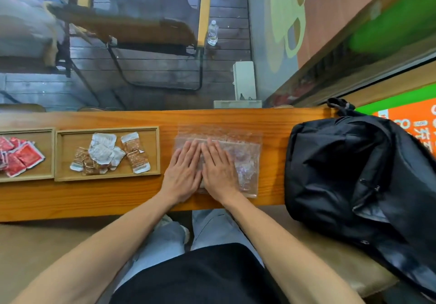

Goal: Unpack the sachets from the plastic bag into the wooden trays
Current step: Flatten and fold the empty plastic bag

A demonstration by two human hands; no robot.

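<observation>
Both hands, left hand (182, 176) and right hand (218, 171), lie flat and open, fingers spread, pressing the plastic bag (245, 152) near the counter's (94, 200) front edge.

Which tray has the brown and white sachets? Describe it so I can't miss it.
On the long wooden counter, two wooden trays sit left of the plastic bag under both hands. It is the tray right beside the bag, holding brown and white sachets; the far tray, cut off at the picture's edge, holds red sachets.
</observation>
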